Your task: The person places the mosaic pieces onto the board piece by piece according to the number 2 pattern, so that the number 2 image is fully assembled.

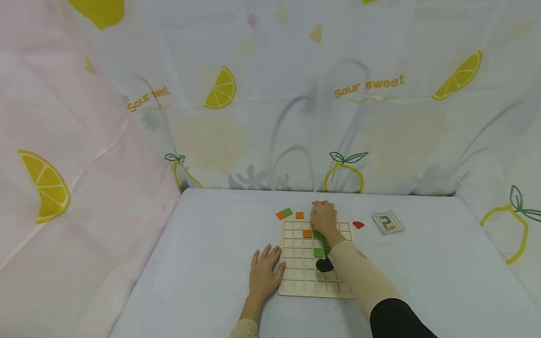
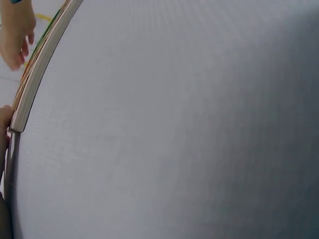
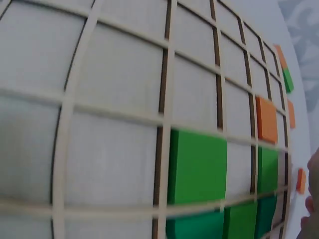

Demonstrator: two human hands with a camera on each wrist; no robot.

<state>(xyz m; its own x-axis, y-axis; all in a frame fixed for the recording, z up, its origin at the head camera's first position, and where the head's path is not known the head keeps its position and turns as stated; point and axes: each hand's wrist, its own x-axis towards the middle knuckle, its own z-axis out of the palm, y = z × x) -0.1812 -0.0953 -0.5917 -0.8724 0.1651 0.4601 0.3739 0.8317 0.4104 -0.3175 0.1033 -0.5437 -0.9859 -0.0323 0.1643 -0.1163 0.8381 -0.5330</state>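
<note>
A wooden grid board (image 1: pixel 299 274) lies on the white table. My left hand (image 1: pixel 263 274) rests at its left edge, fingers spread and thumb at the rim. Over the far edge reaches my right hand (image 1: pixel 323 217), fingers loosely bent with nothing visible in them. Close by those fingers, an orange tile (image 3: pixel 301 180) lies just past the board. Set in the grid are an orange square (image 1: pixel 307 234) and several green tiles (image 3: pixel 198 168), some darker green; the right forearm hides part of the board in the head view.
Beyond the board lie an orange-and-green piece (image 1: pixel 284 213) and an orange square (image 1: pixel 299 215). To its right are a red quarter-round piece (image 1: pixel 358 224) and a small pattern card (image 1: pixel 388 223). Lemon-print cloth (image 1: pixel 269 138) hangs behind the table.
</note>
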